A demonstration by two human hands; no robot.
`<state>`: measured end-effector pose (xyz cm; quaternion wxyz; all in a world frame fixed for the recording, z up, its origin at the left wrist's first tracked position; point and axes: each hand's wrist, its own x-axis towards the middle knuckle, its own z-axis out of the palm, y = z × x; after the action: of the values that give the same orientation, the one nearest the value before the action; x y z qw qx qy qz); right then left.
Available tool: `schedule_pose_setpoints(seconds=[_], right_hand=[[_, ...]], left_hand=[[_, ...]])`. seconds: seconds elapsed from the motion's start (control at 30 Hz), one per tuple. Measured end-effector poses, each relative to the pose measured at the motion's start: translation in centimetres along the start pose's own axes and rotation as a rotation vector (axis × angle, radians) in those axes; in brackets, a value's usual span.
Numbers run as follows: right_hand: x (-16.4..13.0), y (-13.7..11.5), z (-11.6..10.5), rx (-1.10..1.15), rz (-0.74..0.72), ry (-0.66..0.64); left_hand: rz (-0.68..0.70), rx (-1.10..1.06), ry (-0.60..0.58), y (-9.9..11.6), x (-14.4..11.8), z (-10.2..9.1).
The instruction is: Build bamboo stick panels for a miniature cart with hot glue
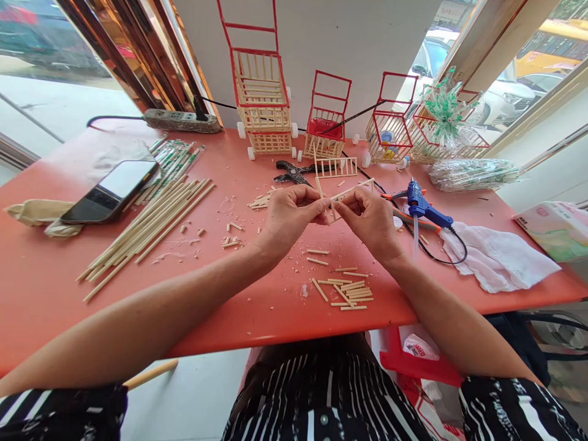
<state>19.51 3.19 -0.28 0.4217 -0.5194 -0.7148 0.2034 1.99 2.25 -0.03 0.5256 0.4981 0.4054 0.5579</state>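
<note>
Wooden stick frame [348,192] in both pinching hands

A small pale stick frame [342,195], partly assembled, tilts above the red table [55,269], pinched at both ends.

Red worktop [55,275]. Phone [113,191] at 10 o'clock, lying on long bamboo sticks [151,226]. Blue glue gun [425,208] at 2 o'clock, white cloth [493,257] just beside it. Black pliers [294,173] at 12, ladder-like stick panel [337,166] adjacent. Stick carts [264,98] along far edge. Cut stick pieces [349,293] near front edge.
</note>
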Motion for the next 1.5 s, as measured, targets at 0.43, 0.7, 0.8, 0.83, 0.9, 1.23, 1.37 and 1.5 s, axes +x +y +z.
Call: schedule_pose_setpoints(seconds=[0.43,0.7,0.8,0.83,0.9,1.23,1.37,1.5], right_hand=[[0.2,0.1,-0.6,-0.084,-0.092,-0.024],[0.1,0.1,-0.6,-0.111,-0.087,-0.019],[0.1,0.2,-0.6,-0.131,-0.087,-0.020],[0.1,0.2,-0.6,-0.134,-0.084,-0.022],[0.1,0.2,-0.5,-0.135,-0.080,-0.025],[0.6,0.8,-2.4,-0.089,-0.053,0.097],[1.5,1.9,-3.8,-0.096,-0.066,0.244],[2.3,3.4,-4.3,-0.036,0.015,0.190]], left_hand=[[-0.011,-0.024,0.005,0.1,0.2,-0.2],[-0.007,-0.019,-0.001,-0.2,0.2,-0.3],[-0.015,-0.011,0.001,-0.3,0.2,-0.3],[-0.016,-0.013,-0.001,-0.3,0.2,-0.3],[-0.021,-0.018,-0.005,-0.3,0.2,-0.3],[-0.149,-0.086,-0.011,-0.1,1.2,-1.3],[-0.183,-0.092,-0.041,-0.2,1.8,-1.8],[-0.207,-0.094,-0.056,-0.2,2.2,-2.2]])
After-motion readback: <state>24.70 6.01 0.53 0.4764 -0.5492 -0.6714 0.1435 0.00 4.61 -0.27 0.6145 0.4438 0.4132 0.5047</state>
